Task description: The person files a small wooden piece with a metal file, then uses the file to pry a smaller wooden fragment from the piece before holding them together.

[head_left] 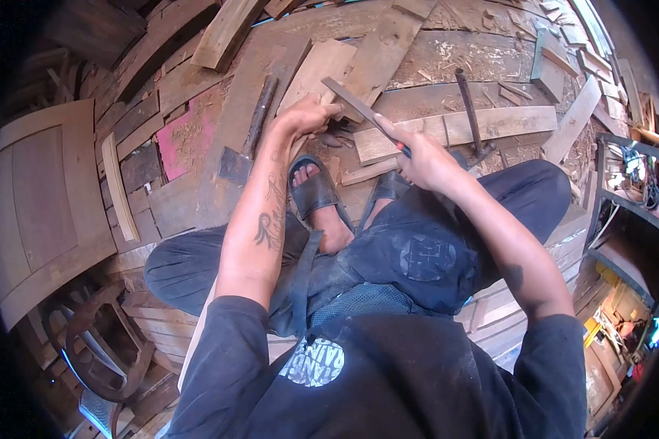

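My left hand (pixel 307 119) is closed around a narrow piece of pale wood (pixel 332 115), low over the floor in front of my feet. Much of that piece is hidden by my fingers. In my right hand (pixel 423 159) is a flat metal file (pixel 355 100) with a dark and orange handle, its blade slanting up and left. The file's far end overlaps the boards just beyond my left hand. A pale board (pixel 316 72) lies right behind the left hand, beside a longer brown plank (pixel 388 55).
A dark-handled hammer (pixel 467 110) lies across a board (pixel 501 124) on the right. Another long dark handle (pixel 263 115) rests left of my forearm. Wood offcuts and shavings cover the floor. A panelled door (pixel 47 197) stands left, a shelf (pixel 626 219) right.
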